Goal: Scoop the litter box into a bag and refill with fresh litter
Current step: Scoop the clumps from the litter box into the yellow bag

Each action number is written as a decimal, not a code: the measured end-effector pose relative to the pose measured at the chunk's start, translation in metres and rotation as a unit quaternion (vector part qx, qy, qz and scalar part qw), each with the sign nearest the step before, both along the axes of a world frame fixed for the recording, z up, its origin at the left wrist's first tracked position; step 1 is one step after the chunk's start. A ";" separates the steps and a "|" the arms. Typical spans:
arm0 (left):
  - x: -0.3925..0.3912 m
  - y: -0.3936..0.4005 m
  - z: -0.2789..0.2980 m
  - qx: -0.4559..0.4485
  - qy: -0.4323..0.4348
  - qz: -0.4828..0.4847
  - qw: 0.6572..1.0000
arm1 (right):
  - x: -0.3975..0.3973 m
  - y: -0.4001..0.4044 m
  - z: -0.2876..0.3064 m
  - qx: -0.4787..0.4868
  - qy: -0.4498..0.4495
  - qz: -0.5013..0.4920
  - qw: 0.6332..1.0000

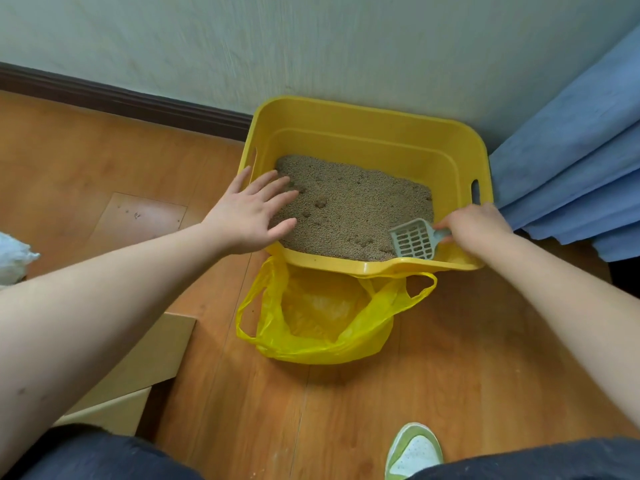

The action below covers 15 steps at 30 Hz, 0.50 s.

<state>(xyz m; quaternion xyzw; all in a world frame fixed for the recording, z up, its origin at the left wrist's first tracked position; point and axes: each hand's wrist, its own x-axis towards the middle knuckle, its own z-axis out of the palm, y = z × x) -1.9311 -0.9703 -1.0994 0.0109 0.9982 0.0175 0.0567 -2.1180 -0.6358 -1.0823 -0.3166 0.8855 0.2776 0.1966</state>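
A yellow litter box [363, 126] stands on the wooden floor against the wall, half filled with grey-brown litter [349, 206]. My left hand [252, 213] hovers flat, fingers spread, over the box's left rim and the litter's edge. My right hand [478, 226] grips the handle of a pale grey slotted scoop [414, 239], whose blade lies on the litter at the box's near right corner. An open yellow plastic bag [322, 317] sits on the floor right in front of the box, its mouth facing up.
Blue curtain folds [571, 174] hang to the right of the box. Cardboard pieces [152, 358] lie on the floor at left, and a white bag [14, 261] shows at the left edge. My shoe [414, 452] is at the bottom.
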 end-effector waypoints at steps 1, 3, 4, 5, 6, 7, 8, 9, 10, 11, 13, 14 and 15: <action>-0.001 0.001 0.000 0.013 -0.003 0.014 1.000 | -0.002 -0.001 -0.002 0.003 -0.022 -0.008 1.000; -0.003 0.003 0.000 0.024 -0.002 0.036 0.999 | -0.004 -0.004 -0.008 0.003 -0.049 -0.014 0.999; -0.003 0.004 -0.001 0.017 -0.001 0.038 0.999 | -0.004 -0.004 -0.012 0.002 -0.056 -0.012 0.998; -0.003 0.006 -0.002 0.009 -0.001 0.037 0.999 | -0.004 -0.005 -0.016 0.001 -0.063 -0.010 0.998; -0.003 0.006 -0.002 0.003 -0.001 0.038 0.999 | -0.005 -0.006 -0.020 -0.003 -0.075 -0.014 0.997; -0.002 0.006 -0.003 0.001 -0.002 0.039 0.999 | -0.005 -0.006 -0.024 -0.012 -0.089 -0.020 0.996; -0.002 0.007 -0.003 0.000 -0.003 0.041 0.999 | -0.005 -0.007 -0.028 -0.024 -0.101 -0.027 0.994; -0.002 0.006 -0.003 -0.001 -0.002 0.040 0.999 | -0.006 -0.007 -0.033 -0.035 -0.109 -0.034 0.993; -0.002 0.007 -0.003 -0.002 -0.002 0.038 0.999 | -0.007 -0.007 -0.038 -0.043 -0.116 -0.042 0.991; -0.002 0.007 -0.003 -0.003 -0.001 0.036 0.999 | -0.008 -0.008 -0.042 -0.053 -0.125 -0.048 0.990; -0.002 0.007 -0.004 -0.006 0.003 0.032 0.999 | -0.010 -0.009 -0.049 -0.078 -0.150 -0.067 0.983; -0.002 0.007 -0.004 -0.009 0.006 0.033 0.999 | -0.011 -0.010 -0.052 -0.087 -0.163 -0.077 0.980; -0.002 0.007 -0.005 -0.011 0.009 0.033 0.999 | -0.011 -0.013 -0.055 -0.091 -0.173 -0.081 0.977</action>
